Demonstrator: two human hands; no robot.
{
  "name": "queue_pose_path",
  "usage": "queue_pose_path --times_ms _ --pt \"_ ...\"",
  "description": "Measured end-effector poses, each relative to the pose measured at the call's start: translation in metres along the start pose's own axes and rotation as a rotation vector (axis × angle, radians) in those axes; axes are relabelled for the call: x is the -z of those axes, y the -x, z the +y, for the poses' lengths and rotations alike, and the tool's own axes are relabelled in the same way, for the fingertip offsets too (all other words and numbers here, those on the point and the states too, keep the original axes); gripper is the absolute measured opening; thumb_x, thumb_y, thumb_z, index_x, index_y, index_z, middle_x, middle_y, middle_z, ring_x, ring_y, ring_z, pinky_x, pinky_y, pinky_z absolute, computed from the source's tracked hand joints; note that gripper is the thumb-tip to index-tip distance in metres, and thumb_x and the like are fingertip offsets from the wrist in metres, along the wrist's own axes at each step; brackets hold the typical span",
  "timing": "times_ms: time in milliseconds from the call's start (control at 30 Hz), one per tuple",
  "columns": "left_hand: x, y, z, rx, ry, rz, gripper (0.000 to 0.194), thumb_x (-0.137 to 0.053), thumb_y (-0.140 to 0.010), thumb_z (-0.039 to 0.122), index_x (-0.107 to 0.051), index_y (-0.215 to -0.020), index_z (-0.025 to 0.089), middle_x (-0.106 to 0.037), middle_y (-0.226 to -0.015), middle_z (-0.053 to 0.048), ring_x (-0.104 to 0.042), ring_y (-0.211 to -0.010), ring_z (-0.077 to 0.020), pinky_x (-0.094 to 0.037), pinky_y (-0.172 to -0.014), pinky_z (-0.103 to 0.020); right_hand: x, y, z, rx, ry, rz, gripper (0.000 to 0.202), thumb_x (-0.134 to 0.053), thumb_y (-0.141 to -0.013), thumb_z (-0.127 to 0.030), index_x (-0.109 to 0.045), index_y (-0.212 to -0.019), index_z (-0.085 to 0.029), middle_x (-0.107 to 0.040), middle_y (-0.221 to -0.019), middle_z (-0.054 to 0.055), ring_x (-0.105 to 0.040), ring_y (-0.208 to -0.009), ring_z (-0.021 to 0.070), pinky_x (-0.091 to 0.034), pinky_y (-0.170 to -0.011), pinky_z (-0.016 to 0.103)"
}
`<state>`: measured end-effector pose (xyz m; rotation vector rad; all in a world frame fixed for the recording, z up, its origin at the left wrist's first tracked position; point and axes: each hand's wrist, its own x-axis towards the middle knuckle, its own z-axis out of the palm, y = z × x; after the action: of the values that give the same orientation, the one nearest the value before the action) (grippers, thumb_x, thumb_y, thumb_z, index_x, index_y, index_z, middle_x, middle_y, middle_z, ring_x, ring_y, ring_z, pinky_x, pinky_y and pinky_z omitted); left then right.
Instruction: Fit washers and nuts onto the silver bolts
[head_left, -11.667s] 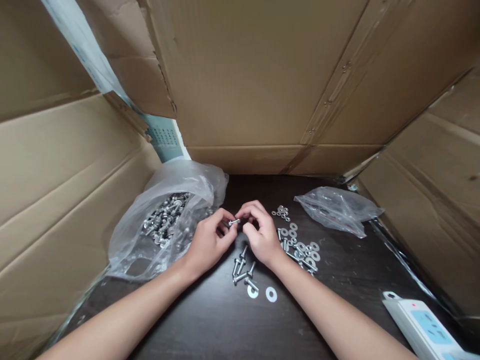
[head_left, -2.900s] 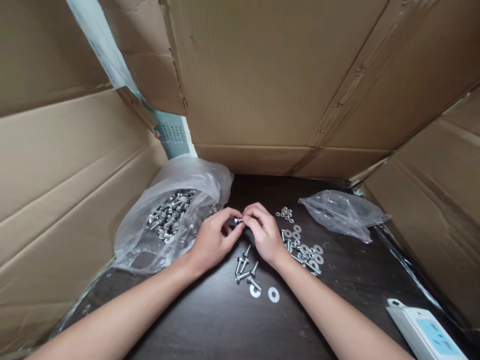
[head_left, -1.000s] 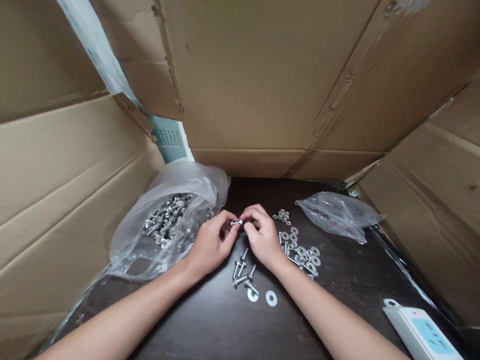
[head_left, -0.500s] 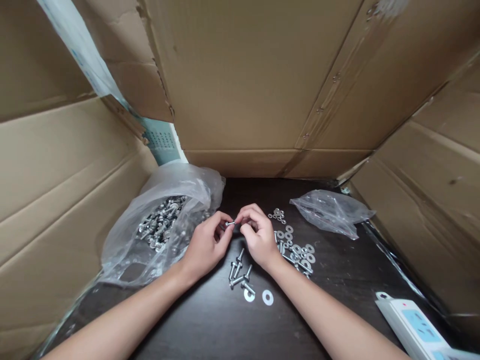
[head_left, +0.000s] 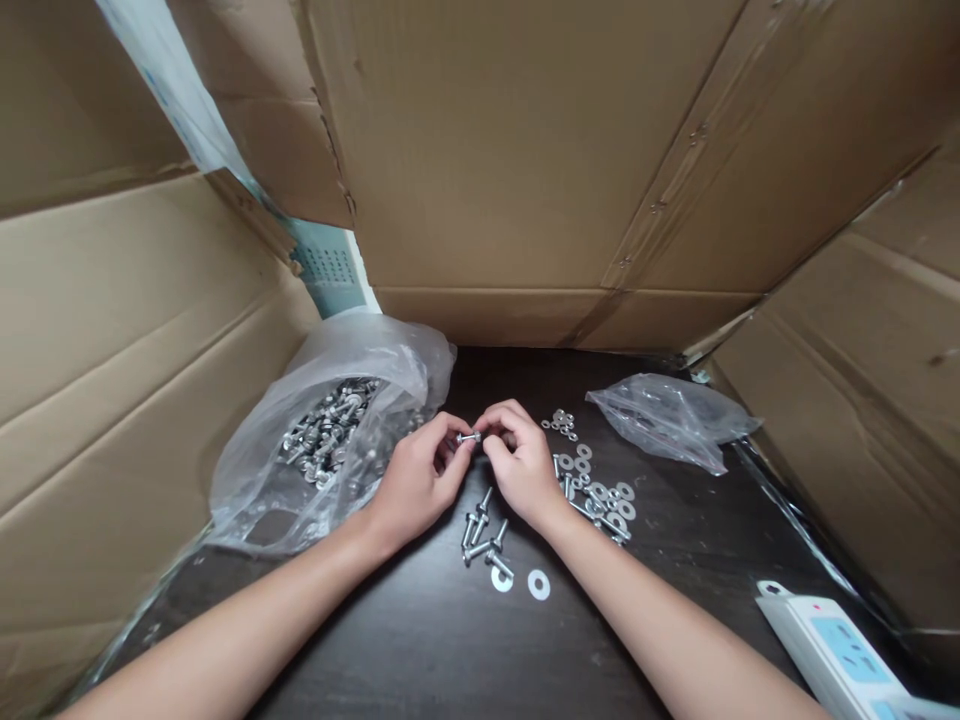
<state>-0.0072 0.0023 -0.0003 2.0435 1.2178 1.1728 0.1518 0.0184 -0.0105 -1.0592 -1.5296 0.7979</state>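
My left hand (head_left: 424, 470) is closed in a pinch on a small metal bolt (head_left: 468, 438), held level above the table. At the bolt's right end sits what looks like a nut (head_left: 477, 437), and the fingertips of my right hand (head_left: 517, 458) are closed on it. Below the hands lie several bolts (head_left: 480, 530) with bright pieces on their shanks. One flat washer (head_left: 538, 584) lies near them, and another washer (head_left: 501, 579) is partly under a bolt. Right of my right hand is a loose pile of washers and bolts (head_left: 600, 500), with several small nuts (head_left: 561, 422) behind it.
An open clear plastic bag (head_left: 247, 470) full of bolts stands at the left. A flat plastic bag (head_left: 671, 415) lies back right, and a white power strip (head_left: 832, 640) front right. Cardboard walls (head_left: 525, 150) enclose the dark table (head_left: 420, 630).
The bolt now shows more clearly between my fingertips, with a nut-like piece visible at its right end. My hands stay together, and the whole view has shifted slightly.
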Motion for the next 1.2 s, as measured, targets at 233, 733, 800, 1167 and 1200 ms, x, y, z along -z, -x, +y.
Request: queue_pose_path --times_ms 233,733,800,1167,1200 --pt "-0.0012 -0.0005 -0.0009 0.012 0.009 0.004 0.007 -0.058 -0.098 0.022 -0.064 -0.1 0.018 -0.068 -0.08 0.001 -0.061 -0.063 -0.0109 -0.048 -0.059 -0.02 -0.0003 -0.0012 0.0015 0.008 0.063 -0.023 0.014 -0.052 -0.079 -0.013 -0.059 -0.07 -0.021 -0.06 -0.084 0.003 -0.057 -0.075 0.0174 -0.044 -0.064 0.029" --pt "0.0001 -0.0009 -0.0004 0.04 0.025 -0.015 0.008 -0.059 -0.096 0.023 -0.065 -0.099 0.019 -0.07 -0.079 0.0 -0.062 -0.064 -0.0121 -0.05 -0.059 -0.022 0.0003 -0.0014 0.0019 0.001 0.098 -0.046 0.015 -0.053 -0.08 -0.016 -0.052 -0.066 -0.022 -0.058 -0.08 0.002 -0.056 -0.075 0.0179 -0.042 -0.063 0.029" --pt "0.0002 -0.0011 0.0001 0.04 0.024 -0.018 0.008 -0.059 -0.096 0.023 -0.065 -0.1 0.019 -0.07 -0.08 0.0 -0.062 -0.064 -0.0121 -0.05 -0.06 -0.022 0.0002 -0.0014 0.0013 0.002 0.095 -0.046 0.014 -0.053 -0.08 -0.016 -0.053 -0.066 -0.022 -0.058 -0.08 0.003 -0.057 -0.076 0.0181 -0.042 -0.064 0.029" --pt "0.0005 -0.0014 0.0009 0.033 0.019 -0.025 0.006 -0.061 -0.095 0.021 -0.066 -0.097 0.019 -0.07 -0.079 0.001 -0.062 -0.064 -0.0122 -0.049 -0.061 -0.022 0.0019 -0.0015 -0.0012 -0.009 0.056 -0.047 0.015 -0.05 -0.08 -0.014 -0.057 -0.069 -0.022 -0.059 -0.081 0.003 -0.058 -0.081 0.0198 -0.044 -0.069 0.031" --pt "0.0005 -0.0014 0.0011 0.034 0.017 -0.024 0.005 -0.061 -0.095 0.021 -0.066 -0.096 0.019 -0.069 -0.078 0.001 -0.062 -0.064 -0.0121 -0.049 -0.06 -0.022 0.0026 -0.0015 -0.0019 -0.008 0.047 -0.056 0.015 -0.049 -0.08 -0.014 -0.057 -0.069 -0.022 -0.06 -0.082 0.003 -0.058 -0.081 0.0201 -0.044 -0.071 0.032"
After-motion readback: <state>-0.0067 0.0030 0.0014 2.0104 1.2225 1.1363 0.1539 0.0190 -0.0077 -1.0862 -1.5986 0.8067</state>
